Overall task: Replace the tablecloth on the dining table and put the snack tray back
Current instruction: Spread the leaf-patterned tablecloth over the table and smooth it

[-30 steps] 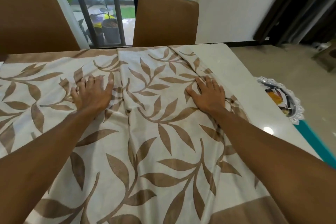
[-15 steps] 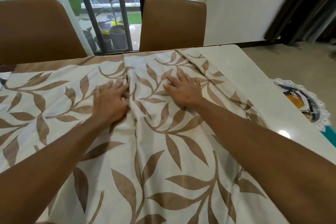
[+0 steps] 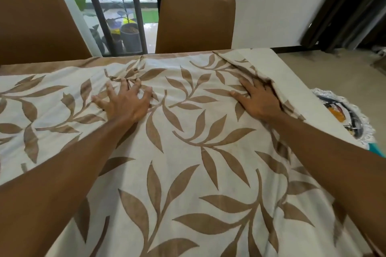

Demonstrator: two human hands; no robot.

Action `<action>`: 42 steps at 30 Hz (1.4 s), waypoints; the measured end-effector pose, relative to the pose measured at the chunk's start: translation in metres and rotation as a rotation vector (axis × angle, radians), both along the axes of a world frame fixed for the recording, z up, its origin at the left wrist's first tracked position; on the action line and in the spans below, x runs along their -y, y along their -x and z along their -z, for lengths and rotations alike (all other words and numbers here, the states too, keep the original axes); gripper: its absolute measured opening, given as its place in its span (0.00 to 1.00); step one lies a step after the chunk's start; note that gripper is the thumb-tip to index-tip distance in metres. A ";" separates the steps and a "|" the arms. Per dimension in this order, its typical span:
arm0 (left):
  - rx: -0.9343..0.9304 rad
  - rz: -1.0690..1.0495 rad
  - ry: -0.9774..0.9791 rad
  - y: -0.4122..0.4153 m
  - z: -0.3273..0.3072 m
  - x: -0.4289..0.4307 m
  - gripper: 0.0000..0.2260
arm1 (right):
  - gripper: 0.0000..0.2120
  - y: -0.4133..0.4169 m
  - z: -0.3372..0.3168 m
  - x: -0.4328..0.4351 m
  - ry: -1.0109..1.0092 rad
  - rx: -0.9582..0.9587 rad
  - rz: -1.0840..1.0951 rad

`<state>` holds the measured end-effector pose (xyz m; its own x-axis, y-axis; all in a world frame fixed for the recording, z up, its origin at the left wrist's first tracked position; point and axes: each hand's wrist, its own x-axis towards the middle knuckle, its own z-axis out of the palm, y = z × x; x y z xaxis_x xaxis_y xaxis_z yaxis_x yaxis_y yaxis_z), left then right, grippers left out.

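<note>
A cream tablecloth (image 3: pixel 188 162) with brown leaf prints covers most of the dining table (image 3: pixel 292 81). My left hand (image 3: pixel 125 102) presses on it at the centre left, fingers spread, with small creases bunched at the fingertips. My right hand (image 3: pixel 259 98) lies flat on the cloth beside a folded-back flap near the table's right side; its outer fingers are tucked under that fold. A strip of bare white table shows right of the flap. The snack tray (image 3: pixel 353 121), silver with a lacy rim, sits low beyond the table's right edge, partly hidden.
Two brown chairs (image 3: pixel 196 23) (image 3: pixel 37 25) stand at the far side of the table. Behind them a barred glass door (image 3: pixel 117 12) shows potted plants. A dark curtain (image 3: pixel 355 6) hangs at the upper right, above beige floor (image 3: pixel 334 73).
Both hands slid apart across the cloth from the centre crease. The right hand went right to the folded flap, the left hand moved left, and the middle of the cloth now lies flatter.
</note>
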<state>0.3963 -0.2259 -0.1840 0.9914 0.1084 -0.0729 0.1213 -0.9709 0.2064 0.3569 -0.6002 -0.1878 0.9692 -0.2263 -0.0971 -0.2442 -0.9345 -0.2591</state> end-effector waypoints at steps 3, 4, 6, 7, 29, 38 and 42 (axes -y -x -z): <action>0.084 0.037 0.003 0.003 0.002 0.002 0.35 | 0.40 0.004 0.002 0.011 0.075 0.008 0.030; 0.121 0.079 -0.005 0.004 0.002 0.003 0.35 | 0.40 0.005 0.001 0.010 0.076 0.005 0.032; 0.159 0.179 -0.014 0.006 0.003 0.004 0.37 | 0.41 0.007 0.000 0.006 0.082 -0.006 0.036; 0.156 0.219 -0.010 0.007 0.003 0.005 0.38 | 0.41 0.010 0.000 0.007 0.092 -0.009 0.051; 0.086 0.525 0.134 0.227 -0.008 0.168 0.24 | 0.29 0.141 -0.030 0.070 -0.491 0.198 0.019; 0.054 0.355 0.009 0.384 -0.005 0.286 0.26 | 0.32 0.378 0.007 0.125 -0.034 0.191 -0.359; 0.035 0.404 -0.063 0.457 -0.010 0.316 0.27 | 0.32 0.415 0.007 0.179 -0.030 0.108 -0.308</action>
<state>-0.0611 -0.5421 -0.1742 0.9569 -0.2871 -0.0436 -0.2785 -0.9498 0.1423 -0.0582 -0.7790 -0.1948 0.9967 0.0805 0.0080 0.0792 -0.9516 -0.2969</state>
